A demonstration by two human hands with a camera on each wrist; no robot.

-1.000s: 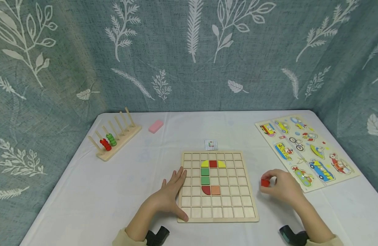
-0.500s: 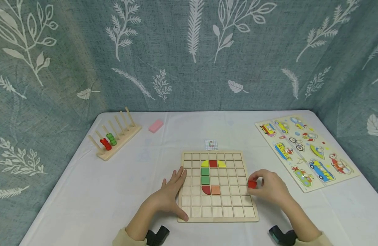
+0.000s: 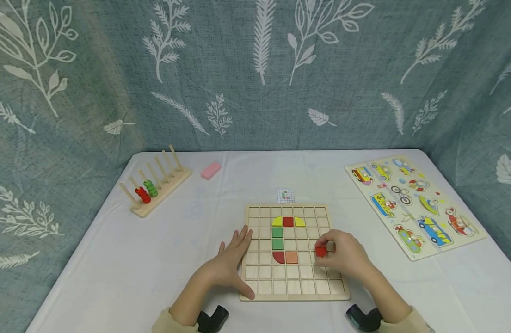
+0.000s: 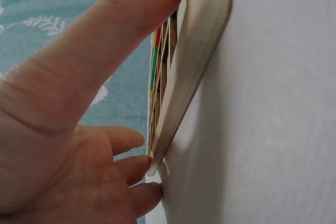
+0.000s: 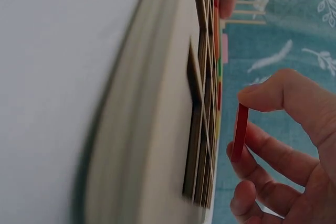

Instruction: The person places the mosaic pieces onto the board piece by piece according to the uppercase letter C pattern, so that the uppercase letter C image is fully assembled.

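Observation:
A wooden grid board [image 3: 294, 297] lies on the table, its cells holding yellow, red, green and orange tiles around the upper middle. My left hand [image 3: 227, 266] rests along the board's left edge with fingers spread, thumb on the near left corner. In the left wrist view the thumb [image 4: 100, 40] touches the rim. Over the right side of the board, my right hand [image 3: 342, 253] pinches a red tile [image 3: 320, 251] between thumb and fingers. The right wrist view shows that red tile [image 5: 240, 132] edge-on, held apart from the board [image 5: 152, 108].
Behind the board lies a small patterned card [image 3: 286, 196]. A peg stand [image 3: 168, 189] with red and green beads is at the back left, beside a pink block [image 3: 211, 171]. A vehicle puzzle board [image 3: 409, 203] lies at the right.
My right hand has moved left with the red tile, from beside the board to over its right columns. My left hand has stayed in place.

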